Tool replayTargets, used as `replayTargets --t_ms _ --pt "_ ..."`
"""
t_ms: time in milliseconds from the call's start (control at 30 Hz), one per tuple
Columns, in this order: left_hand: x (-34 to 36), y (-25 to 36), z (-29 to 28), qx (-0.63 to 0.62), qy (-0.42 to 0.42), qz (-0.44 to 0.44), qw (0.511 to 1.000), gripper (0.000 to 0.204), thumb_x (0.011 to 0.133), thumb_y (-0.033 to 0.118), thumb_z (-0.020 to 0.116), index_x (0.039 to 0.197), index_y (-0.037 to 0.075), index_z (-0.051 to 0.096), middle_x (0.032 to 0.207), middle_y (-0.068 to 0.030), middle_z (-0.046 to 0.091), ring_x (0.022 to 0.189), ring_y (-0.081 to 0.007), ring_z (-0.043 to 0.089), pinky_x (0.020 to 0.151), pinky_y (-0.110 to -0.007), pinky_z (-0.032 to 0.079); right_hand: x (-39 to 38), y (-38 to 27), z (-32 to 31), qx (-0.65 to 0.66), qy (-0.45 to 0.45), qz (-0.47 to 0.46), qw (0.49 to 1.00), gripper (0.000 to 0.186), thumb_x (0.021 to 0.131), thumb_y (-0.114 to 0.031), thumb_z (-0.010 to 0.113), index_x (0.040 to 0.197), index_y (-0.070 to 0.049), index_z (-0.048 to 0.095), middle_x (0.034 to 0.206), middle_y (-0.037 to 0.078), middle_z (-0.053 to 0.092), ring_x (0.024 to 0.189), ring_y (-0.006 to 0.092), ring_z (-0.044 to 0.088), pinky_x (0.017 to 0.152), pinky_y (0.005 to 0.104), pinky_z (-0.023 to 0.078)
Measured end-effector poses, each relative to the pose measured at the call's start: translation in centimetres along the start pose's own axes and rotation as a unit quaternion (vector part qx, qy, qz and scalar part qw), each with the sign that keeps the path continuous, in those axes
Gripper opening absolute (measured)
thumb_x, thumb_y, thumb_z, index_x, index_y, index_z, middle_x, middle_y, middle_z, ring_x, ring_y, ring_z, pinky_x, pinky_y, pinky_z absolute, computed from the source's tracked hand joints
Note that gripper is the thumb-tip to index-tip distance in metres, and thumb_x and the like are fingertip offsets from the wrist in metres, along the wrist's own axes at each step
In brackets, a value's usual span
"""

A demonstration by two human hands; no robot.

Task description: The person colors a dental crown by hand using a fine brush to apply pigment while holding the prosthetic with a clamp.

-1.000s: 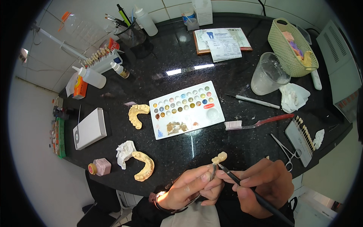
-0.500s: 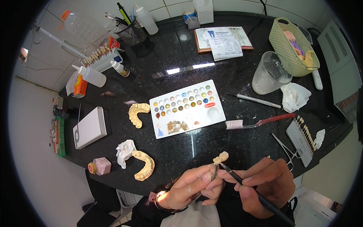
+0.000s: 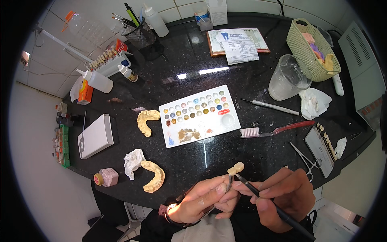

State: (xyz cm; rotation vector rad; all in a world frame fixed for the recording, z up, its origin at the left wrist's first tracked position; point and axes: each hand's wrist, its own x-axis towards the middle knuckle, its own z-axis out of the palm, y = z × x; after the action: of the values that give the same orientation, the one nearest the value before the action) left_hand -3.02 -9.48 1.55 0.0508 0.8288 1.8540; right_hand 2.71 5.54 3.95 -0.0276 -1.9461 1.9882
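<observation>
My left hand [image 3: 206, 200] is closed around a slim metal clamp [image 3: 229, 184], whose tip carries a small tooth-coloured dental bridge [image 3: 236, 167]. In my right hand [image 3: 287, 198] is a slim black brush [image 3: 287, 218], gripped like a pen. Its pointed tip meets the lower right side of the bridge, or lies very close to it; which of the two I cannot tell. Ahead of both hands lies a white palette [image 3: 203, 131] with several coloured wells and smears of brown paint. Two yellowish dental models [image 3: 147, 122] rest left of the palette and left of my hands.
A red-handled toothbrush [image 3: 278, 130], scissor-like forceps [image 3: 304, 159] and a tooth shade guide [image 3: 320, 151] lie at right. Behind them stand a clear cup [image 3: 287, 82] and a woven basket [image 3: 300, 48]. Crumpled tissue [image 3: 134, 162] and a pink jar [image 3: 108, 177] sit at left.
</observation>
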Motion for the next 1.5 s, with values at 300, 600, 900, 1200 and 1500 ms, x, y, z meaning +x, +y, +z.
replayTargets --t_ms 300,600,900,1200,1500 --pt "0.0 0.2 0.1 -0.009 0.008 -0.018 1.000 0.027 0.088 0.030 0.035 0.078 0.005 0.034 0.060 -0.0019 0.030 0.052 -0.0107 0.029 0.046 -0.026 0.030 0.0 0.0 0.1 0.007 0.002 0.015 1.000 0.020 0.070 0.001 0.059 0.080 0.006 0.042 0.070 0.020 0.053 0.065 0.0225 0.062 0.054 0.0212 0.052" --pt "-0.2 -0.2 -0.9 -0.005 -0.077 0.000 0.997 0.044 0.092 0.031 0.025 0.112 -0.007 0.038 0.067 0.0012 0.026 0.057 -0.0084 0.027 0.049 -0.022 0.032 0.0 0.0 0.3 0.046 0.010 0.022 0.999 0.022 0.072 -0.002 0.060 0.081 0.006 0.041 0.069 0.019 0.053 0.064 0.0208 0.061 0.056 0.0219 0.052" --pt "0.1 -0.1 -0.4 -0.008 -0.040 -0.001 0.999 0.038 0.091 0.030 0.028 0.106 -0.004 0.037 0.065 0.0002 0.027 0.055 -0.0093 0.029 0.048 -0.023 0.032 -0.1 0.2 0.1 0.040 0.018 0.020 0.999 0.020 0.073 0.000 0.058 0.081 0.006 0.040 0.071 0.020 0.053 0.058 0.0159 0.058 0.058 0.0231 0.052" --pt "0.1 -0.4 -0.9 -0.004 -0.075 0.014 0.997 0.044 0.092 0.029 0.025 0.112 -0.008 0.038 0.067 0.0009 0.027 0.056 -0.0085 0.028 0.049 -0.022 0.032 -0.1 -0.3 0.2 0.068 0.027 0.052 0.996 0.019 0.073 -0.001 0.058 0.081 0.005 0.041 0.072 0.020 0.054 0.059 0.0153 0.058 0.058 0.0225 0.051" --pt "-0.1 -0.3 -0.7 -0.002 -0.065 0.016 0.998 0.041 0.092 0.029 0.025 0.109 -0.005 0.038 0.067 0.0007 0.027 0.056 -0.0085 0.028 0.049 -0.022 0.032 -0.1 0.0 0.1 0.059 0.008 0.038 0.997 0.020 0.075 -0.001 0.057 0.083 0.005 0.040 0.071 0.020 0.053 0.065 0.0208 0.061 0.059 0.0232 0.052"
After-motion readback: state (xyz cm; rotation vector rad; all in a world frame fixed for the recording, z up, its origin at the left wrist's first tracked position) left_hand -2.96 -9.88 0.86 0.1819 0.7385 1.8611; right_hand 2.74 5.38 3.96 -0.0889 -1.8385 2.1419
